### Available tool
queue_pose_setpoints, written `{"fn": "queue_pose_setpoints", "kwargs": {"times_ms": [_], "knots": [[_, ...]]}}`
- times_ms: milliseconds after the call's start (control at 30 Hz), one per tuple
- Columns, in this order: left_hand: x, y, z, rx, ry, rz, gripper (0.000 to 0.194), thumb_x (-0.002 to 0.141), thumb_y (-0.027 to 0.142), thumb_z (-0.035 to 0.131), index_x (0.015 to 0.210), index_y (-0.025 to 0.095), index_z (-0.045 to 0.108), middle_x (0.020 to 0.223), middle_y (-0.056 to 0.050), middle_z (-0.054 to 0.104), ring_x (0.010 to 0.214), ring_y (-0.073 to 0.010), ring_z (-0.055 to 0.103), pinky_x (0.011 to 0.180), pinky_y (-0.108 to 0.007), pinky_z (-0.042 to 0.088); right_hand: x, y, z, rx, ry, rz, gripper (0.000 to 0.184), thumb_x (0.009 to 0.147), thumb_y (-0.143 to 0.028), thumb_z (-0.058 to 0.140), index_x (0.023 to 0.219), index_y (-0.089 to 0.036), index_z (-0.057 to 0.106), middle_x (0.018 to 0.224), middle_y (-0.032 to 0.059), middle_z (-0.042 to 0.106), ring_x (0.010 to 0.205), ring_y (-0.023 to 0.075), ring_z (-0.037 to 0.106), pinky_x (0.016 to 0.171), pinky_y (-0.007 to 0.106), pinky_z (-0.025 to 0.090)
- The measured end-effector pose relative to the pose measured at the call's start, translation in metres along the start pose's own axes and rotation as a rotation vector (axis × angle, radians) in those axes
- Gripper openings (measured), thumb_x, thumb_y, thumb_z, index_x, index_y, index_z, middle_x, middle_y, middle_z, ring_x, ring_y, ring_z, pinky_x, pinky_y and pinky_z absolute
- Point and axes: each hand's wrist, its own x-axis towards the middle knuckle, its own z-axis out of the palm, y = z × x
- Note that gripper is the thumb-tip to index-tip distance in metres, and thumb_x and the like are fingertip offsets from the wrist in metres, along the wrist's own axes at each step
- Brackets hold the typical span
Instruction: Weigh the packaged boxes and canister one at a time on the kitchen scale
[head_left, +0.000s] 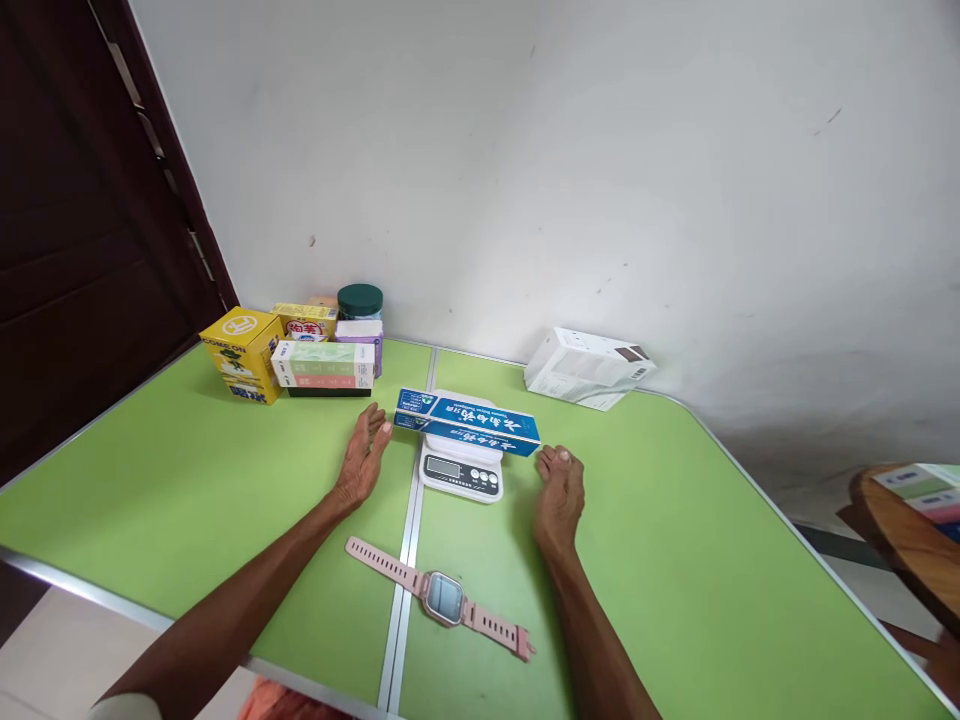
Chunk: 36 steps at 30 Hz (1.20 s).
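Note:
A blue toothpaste box (469,422) lies crosswise on the platform of a white kitchen scale (461,472), overhanging it on both sides. My left hand (364,456) is just off the box's left end, fingers stretched out with nothing in them. Close to the right end is my right hand (561,490), its fingers loosely bent and apparently holding nothing. Whether a fingertip touches the box there is hard to see. The scale's small display looks grey, with no readable figures. Nearer me, a pink smartwatch (445,598) lies flat with its strap spread out.
On the green table (285,490), a yellow box (241,355), several smaller boxes and a green-lidded jar (360,302) stand at the back left. A white box (589,368) leans by the wall at the back right. Metal seams cross the table. A wooden stool (911,540) holds boxes at right.

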Motion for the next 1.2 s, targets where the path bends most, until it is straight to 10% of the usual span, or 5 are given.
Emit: {"fn": "queue_pose_setpoints", "kwargs": {"times_ms": [367, 600, 900, 1200], "knots": [[-0.007, -0.001, 0.005, 0.221, -0.167, 0.17, 0.087, 0.099, 0.068, 0.051, 0.168, 0.026, 0.02, 0.176, -0.014, 0.025, 0.164, -0.0334, 0.023, 0.134, -0.057, 0.019, -0.024, -0.026, 0.008, -0.013, -0.203, -0.241, 0.064, 0.102, -0.063, 0.047, 0.145, -0.017, 0.058, 0.146, 0.018, 0.063, 0.135, 0.0318, 0.058, 0.116, 0.051, 0.042], [-0.009, 0.027, 0.027, 0.326, -0.32, 0.214, 0.088, 0.101, 0.066, 0.047, 0.171, 0.027, 0.008, 0.178, -0.012, 0.017, 0.166, -0.0331, 0.015, 0.134, -0.058, 0.015, -0.007, -0.035, -0.003, 0.078, -0.082, -0.22, 0.063, 0.101, -0.065, 0.05, 0.145, -0.021, 0.06, 0.141, 0.0142, 0.067, 0.131, 0.0304, 0.061, 0.113, 0.048, 0.046], [0.027, 0.099, 0.146, 0.335, -0.701, 0.073, 0.103, 0.091, 0.077, 0.056, 0.17, 0.022, 0.019, 0.179, -0.015, 0.011, 0.166, -0.0373, 0.009, 0.133, -0.058, 0.021, 0.089, -0.023, -0.088, -0.101, 0.228, -0.083, 0.084, 0.089, -0.083, 0.039, 0.135, -0.018, 0.064, 0.13, 0.0163, 0.071, 0.119, 0.0345, 0.063, 0.108, 0.051, 0.043], [0.068, 0.043, 0.243, 0.36, -0.623, -0.069, 0.124, 0.072, 0.084, 0.072, 0.163, 0.01, 0.031, 0.173, -0.026, 0.025, 0.163, -0.0438, 0.016, 0.131, -0.06, 0.024, 0.153, 0.027, -0.108, -0.251, 0.192, -0.074, 0.094, 0.082, -0.088, 0.045, 0.139, -0.013, 0.059, 0.142, 0.0222, 0.064, 0.133, 0.0385, 0.057, 0.117, 0.053, 0.037]]}}
